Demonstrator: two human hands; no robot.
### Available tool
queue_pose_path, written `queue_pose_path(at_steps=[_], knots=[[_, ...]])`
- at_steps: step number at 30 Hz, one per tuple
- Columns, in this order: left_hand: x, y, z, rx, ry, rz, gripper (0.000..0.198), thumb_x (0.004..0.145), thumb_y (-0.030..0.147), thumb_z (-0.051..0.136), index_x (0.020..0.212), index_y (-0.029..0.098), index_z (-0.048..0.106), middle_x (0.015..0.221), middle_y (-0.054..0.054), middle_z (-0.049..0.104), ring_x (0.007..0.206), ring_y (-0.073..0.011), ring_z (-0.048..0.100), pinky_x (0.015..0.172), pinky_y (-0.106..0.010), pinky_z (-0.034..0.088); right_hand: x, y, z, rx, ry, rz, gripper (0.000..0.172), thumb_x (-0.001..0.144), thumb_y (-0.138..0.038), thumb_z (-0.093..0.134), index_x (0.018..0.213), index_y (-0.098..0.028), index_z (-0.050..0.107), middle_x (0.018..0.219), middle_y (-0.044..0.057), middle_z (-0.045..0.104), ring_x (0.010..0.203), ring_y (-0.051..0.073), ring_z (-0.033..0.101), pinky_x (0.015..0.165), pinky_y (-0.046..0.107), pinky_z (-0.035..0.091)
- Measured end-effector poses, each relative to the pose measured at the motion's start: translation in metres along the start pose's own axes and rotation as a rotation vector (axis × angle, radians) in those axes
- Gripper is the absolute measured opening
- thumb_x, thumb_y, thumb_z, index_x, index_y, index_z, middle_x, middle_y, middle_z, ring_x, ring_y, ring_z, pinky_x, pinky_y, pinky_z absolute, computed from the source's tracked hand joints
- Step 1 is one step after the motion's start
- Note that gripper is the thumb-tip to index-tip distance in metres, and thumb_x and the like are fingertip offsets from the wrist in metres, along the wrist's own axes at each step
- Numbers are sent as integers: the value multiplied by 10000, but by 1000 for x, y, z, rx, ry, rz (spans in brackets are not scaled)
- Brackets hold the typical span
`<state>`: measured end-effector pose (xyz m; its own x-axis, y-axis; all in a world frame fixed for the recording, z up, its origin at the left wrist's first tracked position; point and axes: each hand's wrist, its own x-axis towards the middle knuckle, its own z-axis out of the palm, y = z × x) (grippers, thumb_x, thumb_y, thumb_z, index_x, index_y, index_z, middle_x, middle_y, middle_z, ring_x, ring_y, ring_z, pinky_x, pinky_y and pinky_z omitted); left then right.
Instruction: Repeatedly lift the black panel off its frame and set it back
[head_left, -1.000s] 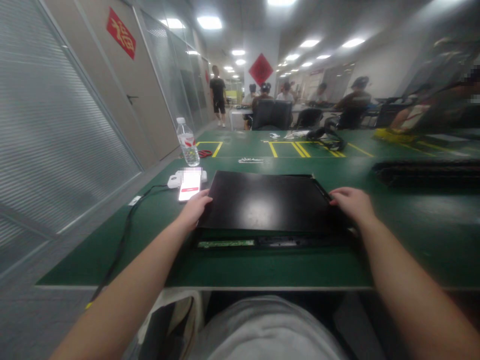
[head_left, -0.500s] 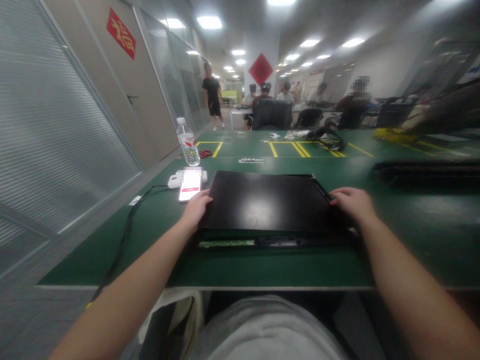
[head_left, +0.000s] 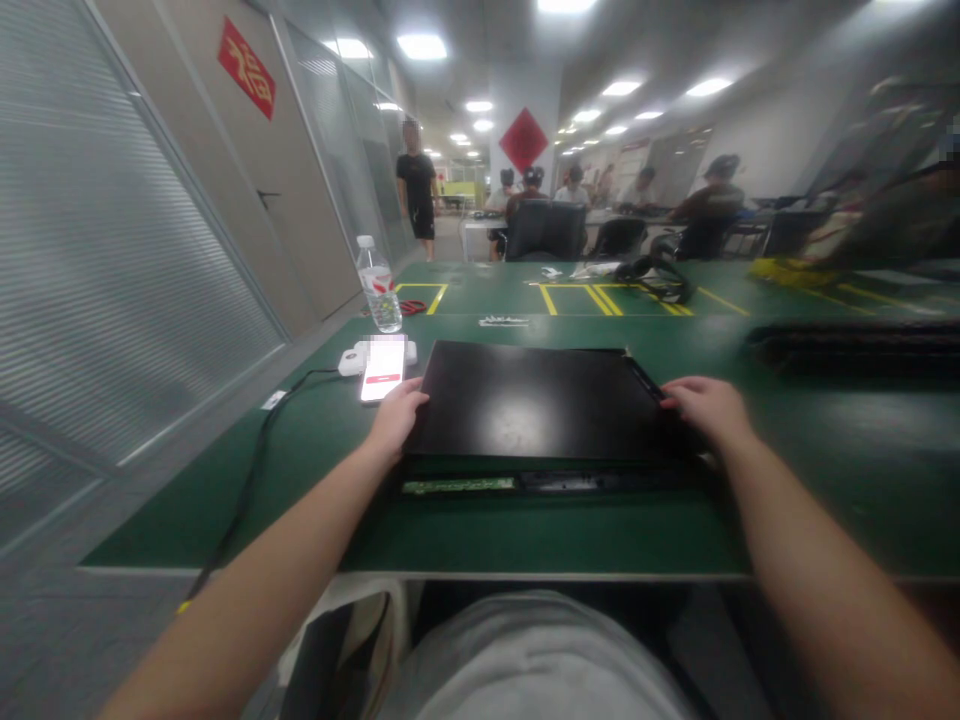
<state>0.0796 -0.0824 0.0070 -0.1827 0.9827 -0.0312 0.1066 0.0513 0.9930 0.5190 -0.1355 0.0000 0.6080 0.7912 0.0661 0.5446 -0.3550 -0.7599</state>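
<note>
A flat black screen panel [head_left: 536,400], glossy with a light's reflection on it, lies in front of me over a black frame [head_left: 600,482]. My left hand [head_left: 397,415] grips the panel's left edge, thumb on top and the other fingers hidden underneath. At the right edge, my right hand [head_left: 709,405] is closed on the panel, with its fingertips at the rim of the frame. Along the near side of the frame, a narrow green circuit board [head_left: 459,486] shows below the panel's front edge. The panel's far right corner does not quite line up with the frame.
Left of the panel are a lit phone [head_left: 385,372], a white power strip [head_left: 351,361] with a black cable, and a water bottle [head_left: 380,290]. Red-handled scissors [head_left: 412,307] lie behind. Long black parts [head_left: 855,345] rest at the right. Several people sit farther back.
Both hands keep their hold, and the panel has hardly moved. The view has shifted slightly. In the background, a walking person has come closer and moved a little left.
</note>
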Motion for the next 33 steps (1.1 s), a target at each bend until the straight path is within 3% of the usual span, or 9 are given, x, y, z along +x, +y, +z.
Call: queue_pose_path(at_steps=[10,18,33], knots=[[3,0,-2,-57,-33,-12,413,640,183,610,1030,152,742,821,-42,770,869,-277,713,806,-377,545,1,1,-1,17,-18,38,288,737,-304,632,951,-183,781,809,75,775,566,173,608,558,301,481],[2,3,-2,-24,-47,-17,446,612,196,568,1018,158,749,753,-32,752,773,-273,707,666,-350,537,3,2,-2,-15,-31,39,272,746,-291,630,959,-200,774,817,67,779,606,189,635,608,316,488],[1,3,-3,-27,-58,-17,396,603,202,563,969,164,712,800,-47,732,858,-287,688,757,-376,525,1,-1,-4,-30,-26,33,283,738,-310,634,954,-192,774,795,83,777,597,203,634,574,318,478]])
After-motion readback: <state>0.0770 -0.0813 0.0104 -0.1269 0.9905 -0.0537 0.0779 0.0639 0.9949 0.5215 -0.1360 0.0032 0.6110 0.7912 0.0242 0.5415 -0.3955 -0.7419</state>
